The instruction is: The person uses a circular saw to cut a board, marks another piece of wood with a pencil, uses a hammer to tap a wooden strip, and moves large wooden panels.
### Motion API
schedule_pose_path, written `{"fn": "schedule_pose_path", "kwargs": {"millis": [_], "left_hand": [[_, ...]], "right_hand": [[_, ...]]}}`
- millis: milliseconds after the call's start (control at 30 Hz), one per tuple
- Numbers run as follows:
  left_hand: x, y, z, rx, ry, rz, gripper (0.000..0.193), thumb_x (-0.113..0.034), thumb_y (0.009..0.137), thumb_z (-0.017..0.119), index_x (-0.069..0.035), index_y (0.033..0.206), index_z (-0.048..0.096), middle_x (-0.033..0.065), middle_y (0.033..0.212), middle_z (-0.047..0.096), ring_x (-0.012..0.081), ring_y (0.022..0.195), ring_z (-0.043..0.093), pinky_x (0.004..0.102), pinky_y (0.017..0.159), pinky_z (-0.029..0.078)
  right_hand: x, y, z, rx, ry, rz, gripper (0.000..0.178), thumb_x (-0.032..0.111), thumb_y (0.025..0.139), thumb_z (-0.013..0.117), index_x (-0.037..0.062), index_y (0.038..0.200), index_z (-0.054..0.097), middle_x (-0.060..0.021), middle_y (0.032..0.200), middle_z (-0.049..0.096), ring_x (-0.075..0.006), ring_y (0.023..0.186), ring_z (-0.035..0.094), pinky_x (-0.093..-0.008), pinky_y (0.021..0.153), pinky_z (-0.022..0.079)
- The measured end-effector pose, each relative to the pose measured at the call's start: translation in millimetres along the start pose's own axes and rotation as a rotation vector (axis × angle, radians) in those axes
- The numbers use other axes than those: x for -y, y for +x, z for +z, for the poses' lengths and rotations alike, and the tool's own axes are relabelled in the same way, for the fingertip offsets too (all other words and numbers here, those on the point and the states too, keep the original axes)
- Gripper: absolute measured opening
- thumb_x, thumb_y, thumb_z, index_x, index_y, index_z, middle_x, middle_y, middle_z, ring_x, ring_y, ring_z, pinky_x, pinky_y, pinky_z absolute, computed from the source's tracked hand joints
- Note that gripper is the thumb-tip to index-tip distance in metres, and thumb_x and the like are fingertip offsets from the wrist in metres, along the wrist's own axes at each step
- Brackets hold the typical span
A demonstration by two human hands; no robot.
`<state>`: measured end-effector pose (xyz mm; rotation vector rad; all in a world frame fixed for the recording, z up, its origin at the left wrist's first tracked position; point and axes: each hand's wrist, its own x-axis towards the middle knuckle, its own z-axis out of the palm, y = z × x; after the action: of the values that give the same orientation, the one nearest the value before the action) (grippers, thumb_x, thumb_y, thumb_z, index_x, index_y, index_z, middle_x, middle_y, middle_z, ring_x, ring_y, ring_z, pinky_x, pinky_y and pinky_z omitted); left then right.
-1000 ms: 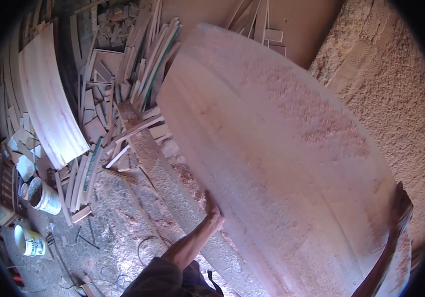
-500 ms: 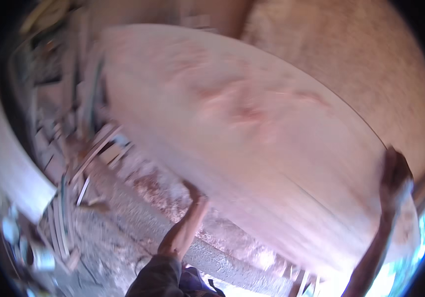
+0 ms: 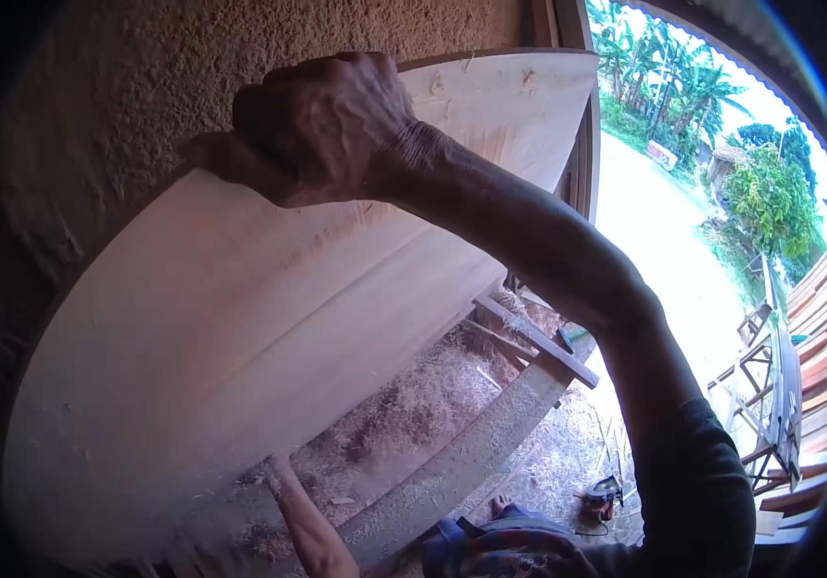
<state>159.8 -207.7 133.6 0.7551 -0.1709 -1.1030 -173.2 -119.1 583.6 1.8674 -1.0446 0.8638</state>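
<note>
A large pale wooden panel (image 3: 240, 318), with one long curved edge and faint grain, stands tilted before me against the rough wall. My right hand (image 3: 336, 130) is closed over its upper edge, the fingers wrapped to the far side and mostly hidden. At the lower edge is my left hand (image 3: 276, 472), its fingers largely hidden by the panel. A few shavings cling to the wood.
A rough brown wall (image 3: 144, 116) rises behind the panel. Below lie wood shavings (image 3: 413, 395) beside a long dusty beam (image 3: 452, 462). A dark power tool (image 3: 602, 499) sits on the floor. Stacked planks (image 3: 823, 337) stand outside at right.
My view has swung right, toward the doorway and the outdoors. The panel now stands steeper and against the wall, with both hands still at its edges.
</note>
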Motion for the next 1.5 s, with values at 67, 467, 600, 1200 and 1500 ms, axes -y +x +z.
{"fn": "schedule_pose_path", "kwargs": {"millis": [67,467,600,1200,1500], "left_hand": [[-10.4,3.7,-4.1,-0.006,0.019,0.030,0.065,-0.055,0.102,0.040,-0.008,0.147,0.043,0.0155,0.140,0.053,0.0293,0.129,0.052,0.0491,0.112,0.041],[-0.8,9.6,-2.4,-0.034,0.097,0.116,0.061,-0.049,0.102,0.044,-0.008,0.148,0.042,0.0153,0.143,0.052,0.0285,0.132,0.050,0.0486,0.115,0.037],[-1.2,6.5,-2.8,-0.046,0.134,0.169,0.060,-0.047,0.103,0.046,-0.009,0.149,0.041,0.0152,0.144,0.051,0.0282,0.133,0.049,0.0484,0.116,0.035],[-130.2,-168.8,-20.5,0.066,0.303,0.889,0.058,-0.039,0.103,0.053,-0.009,0.151,0.040,0.0148,0.148,0.049,0.0270,0.138,0.046,0.0476,0.120,0.029],[-179.6,-328.1,-119.7,0.119,0.383,0.589,0.062,-0.046,0.104,0.050,-0.010,0.153,0.039,0.0146,0.156,0.041,0.0301,0.141,0.041,0.0465,0.119,0.029]], "right_hand": [[-4.3,-9.3,17.9,-0.102,0.041,-0.028,0.057,0.054,0.093,0.062,0.0134,0.053,0.059,-0.0018,0.050,0.054,-0.0188,0.042,0.055,-0.0371,0.040,0.041],[-30.8,-78.2,72.5,-0.192,0.109,0.057,0.050,0.039,0.092,0.067,0.0138,0.051,0.054,-0.0030,0.048,0.050,-0.0224,0.040,0.053,-0.0378,0.039,0.041],[-33.9,-98.0,78.9,-0.197,0.097,0.086,0.048,0.035,0.092,0.068,0.0137,0.051,0.054,-0.0027,0.048,0.049,-0.0213,0.040,0.053,-0.0362,0.040,0.040],[20.6,-197.6,-43.4,-0.132,0.216,0.044,0.046,0.061,0.082,0.072,0.0160,0.081,0.061,-0.0010,0.076,0.057,-0.0175,0.073,0.062,-0.0344,0.062,0.048],[113.4,-345.1,-165.7,0.103,0.351,0.067,0.038,0.033,0.071,0.078,0.0147,0.099,0.062,-0.0001,0.090,0.057,-0.0162,0.083,0.062,-0.0331,0.068,0.051]]}}
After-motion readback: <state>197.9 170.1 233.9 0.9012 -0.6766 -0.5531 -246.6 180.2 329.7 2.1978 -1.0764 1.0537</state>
